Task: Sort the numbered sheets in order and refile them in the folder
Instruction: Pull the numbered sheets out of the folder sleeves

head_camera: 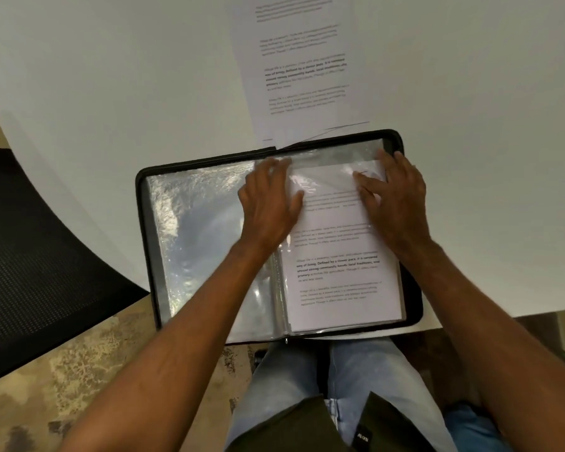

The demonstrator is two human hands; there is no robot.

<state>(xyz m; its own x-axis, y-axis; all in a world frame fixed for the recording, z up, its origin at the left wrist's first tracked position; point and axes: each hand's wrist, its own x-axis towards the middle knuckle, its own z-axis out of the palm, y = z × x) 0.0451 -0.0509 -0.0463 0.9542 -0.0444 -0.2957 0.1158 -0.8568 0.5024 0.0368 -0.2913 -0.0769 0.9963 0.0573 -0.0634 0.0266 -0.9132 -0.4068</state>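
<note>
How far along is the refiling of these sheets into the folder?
Partly done. One printed sheet already sits in the right-hand plastic sleeve of the open folder. In hand: the left hand and right hand rest on that sleeve's top, apparently seating the sheet. Left: the loose sheets on the table behind the folder; the left-hand sleeve looks empty. Page numbers are unreadable.

An open black folder (pixel 146 203) lies at the white table's (pixel 111 76) near edge, both hands, left (pixel 268 200) and right (pixel 395 197), resting on a sleeved printed sheet (pixel 336 275), loose sheets (pixel 300 66) just beyond
</note>
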